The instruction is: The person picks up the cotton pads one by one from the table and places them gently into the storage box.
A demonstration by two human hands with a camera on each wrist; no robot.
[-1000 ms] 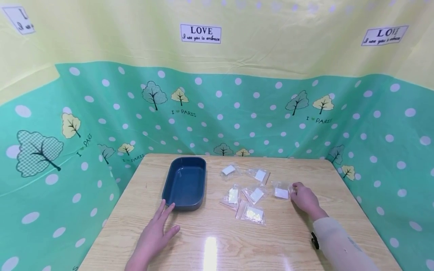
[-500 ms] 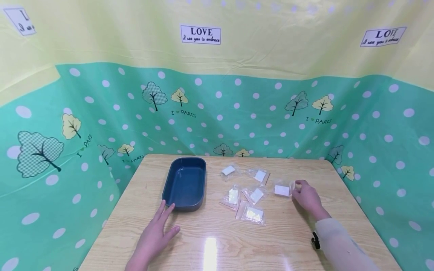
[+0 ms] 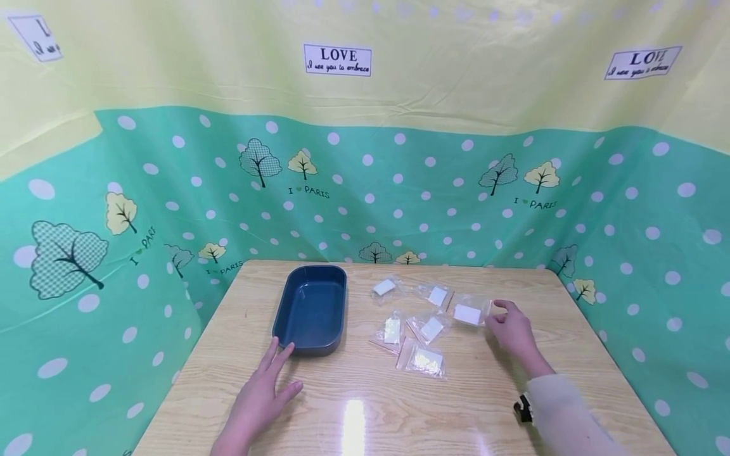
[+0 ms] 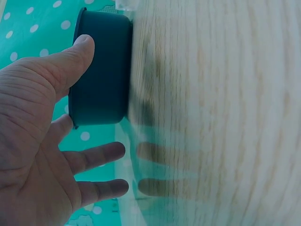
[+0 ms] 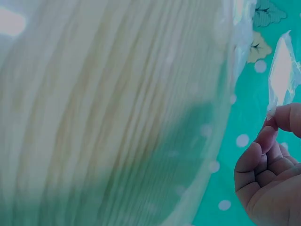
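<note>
My right hand [image 3: 512,329] pinches the edge of a small clear zip bag [image 3: 467,313] with a white rectangle inside. In the right wrist view this bag [image 5: 281,68] hangs raised off the table from thumb and forefinger, the other fingers curled below. My left hand [image 3: 256,392] is spread, its fingertips at the near-left corner of a dark blue rectangular tray [image 3: 310,310]. From the left wrist, the thumb overlaps the wall of the tray [image 4: 101,70] and two straight fingers reach out below it.
Several similar bags lie on the wooden table [image 3: 399,411] between tray and right hand: one bag [image 3: 384,287] at the back, another bag [image 3: 426,360] nearest the front. A green dotted curtain [image 3: 393,190] encloses the back and sides.
My right hand has raised the zip bag and shifted it slightly left, toward the other bags. The left hand and the tray have stayed in place.
</note>
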